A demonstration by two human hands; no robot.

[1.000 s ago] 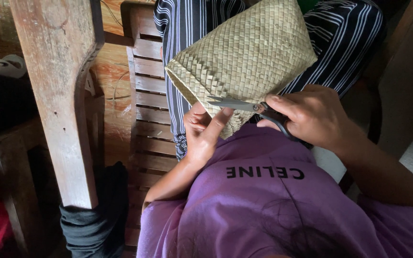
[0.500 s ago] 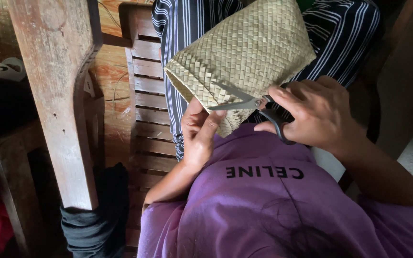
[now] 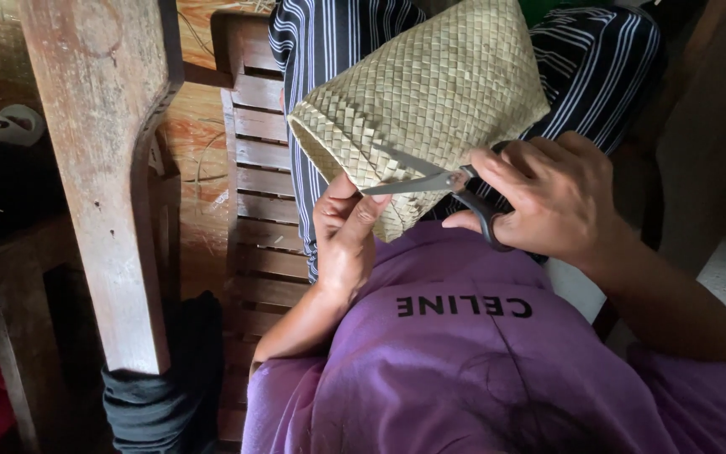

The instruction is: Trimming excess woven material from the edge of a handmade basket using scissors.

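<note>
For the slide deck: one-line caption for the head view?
Seated person's left hand steadies a woven straw basket on the lap while the right hand works scissors at its edge.

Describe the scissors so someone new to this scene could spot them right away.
Start at the pale woven basket on the striped lap. At its lower edge, the right hand holds the scissors: silver blades, dark handles, the only metal thing there.

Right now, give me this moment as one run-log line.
left hand: grips woven basket at its lower edge | right hand: holds scissors, blades open against the basket | basket rests on striped lap
</note>
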